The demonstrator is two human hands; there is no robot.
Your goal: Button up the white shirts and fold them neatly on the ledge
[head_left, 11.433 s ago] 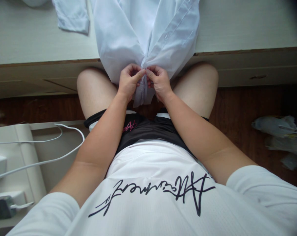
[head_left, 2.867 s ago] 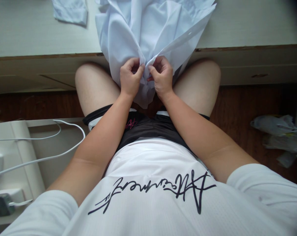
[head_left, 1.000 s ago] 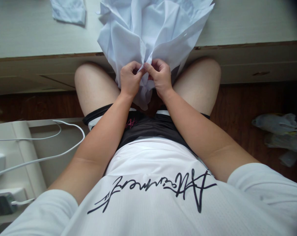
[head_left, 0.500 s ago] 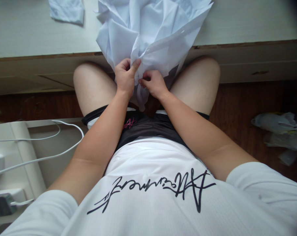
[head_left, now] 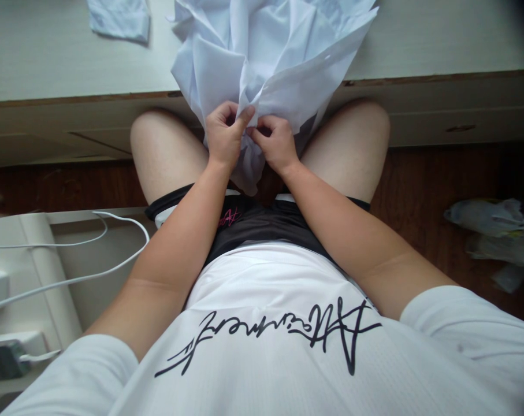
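Note:
A white shirt (head_left: 218, 69) hangs over the table's near edge and down between my knees, its cloth bunched in soft folds. Small slits like buttonholes show along its right-hand border. My left hand (head_left: 225, 134) pinches a fold of the shirt between thumb and curled fingers. Close beside it, my right hand (head_left: 275, 142) has thumb and forefinger pressed together at the same fold, near the left thumb. Whether a small button sits between those fingertips is hidden. Below both hands, the shirt's lower end dangles over my lap.
A folded pale cloth (head_left: 119, 20) lies at the back left of the light table (head_left: 426, 43). To my left, a white cable (head_left: 127, 261) loops over a pale cabinet (head_left: 32, 242) carrying a dark device (head_left: 4, 361). Plastic bags (head_left: 489, 216) rest on the wooden floor at right.
My right hand has moved slightly up and left, bringing its fingertips onto the cloth by my left thumb. My left hand has shifted a little to the right with the fold.

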